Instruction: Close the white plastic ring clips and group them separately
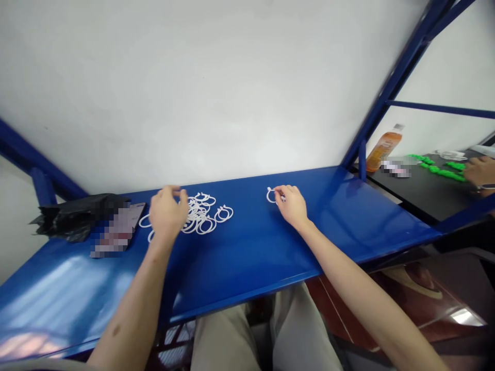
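Note:
My right hand [292, 205] is at the middle right of the blue table [247, 247], its fingertips pinched on a white plastic ring [267, 196] with a small knob at its top. To the left lies a loose pile of similar white rings [195, 214], several of them overlapping. My left hand [167, 212] hovers at the left side of this pile, thumb and forefinger apart, with nothing visible between them. Part of the pile is hidden behind that hand. Two rings [224, 214] lie at the pile's right edge.
A crumpled black plastic bag [83, 214] and a flat blurred packet or device [118, 232] lie at the left. Blue metal posts [362, 159] rise at the table's sides. On a black table at right stand an orange drink bottle [382, 149], green pieces [444, 172] and another person's hand [479, 170].

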Motion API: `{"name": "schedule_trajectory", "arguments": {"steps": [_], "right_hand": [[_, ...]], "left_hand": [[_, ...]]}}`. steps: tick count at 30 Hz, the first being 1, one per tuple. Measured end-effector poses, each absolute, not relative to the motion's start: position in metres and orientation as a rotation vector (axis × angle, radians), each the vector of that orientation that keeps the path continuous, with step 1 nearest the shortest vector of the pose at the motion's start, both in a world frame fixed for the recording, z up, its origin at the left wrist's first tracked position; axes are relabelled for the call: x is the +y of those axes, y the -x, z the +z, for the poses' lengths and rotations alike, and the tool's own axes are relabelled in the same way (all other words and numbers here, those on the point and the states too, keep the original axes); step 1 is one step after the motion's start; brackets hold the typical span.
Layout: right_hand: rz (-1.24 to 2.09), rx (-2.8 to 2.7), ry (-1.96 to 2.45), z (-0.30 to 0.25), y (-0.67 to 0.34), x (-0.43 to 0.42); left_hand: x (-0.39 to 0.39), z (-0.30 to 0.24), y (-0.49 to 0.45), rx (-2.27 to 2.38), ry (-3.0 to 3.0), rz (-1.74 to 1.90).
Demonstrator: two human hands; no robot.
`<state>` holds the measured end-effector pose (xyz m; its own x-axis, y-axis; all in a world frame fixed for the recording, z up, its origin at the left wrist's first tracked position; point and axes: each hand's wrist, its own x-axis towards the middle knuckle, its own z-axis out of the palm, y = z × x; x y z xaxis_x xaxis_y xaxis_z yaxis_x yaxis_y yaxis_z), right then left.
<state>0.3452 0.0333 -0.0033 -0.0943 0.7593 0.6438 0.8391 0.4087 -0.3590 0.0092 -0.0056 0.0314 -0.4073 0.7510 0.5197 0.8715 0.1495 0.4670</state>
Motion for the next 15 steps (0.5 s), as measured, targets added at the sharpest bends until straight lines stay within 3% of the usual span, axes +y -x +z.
{"name": "schedule_trajectory", "arguments": {"steps": [6, 15], "right_hand": [[0.055, -1.686, 1.599, -0.013, -0.376, 0.059], [0.076, -1.713, 1.572, -0.022, -0.374, 0.062]], "left_hand": [[0.000, 0.011, 0.042, -2.703, 1.389, -0.578], [0.003, 0.007, 0.035, -2.553, 1.644, -0.575]]}}
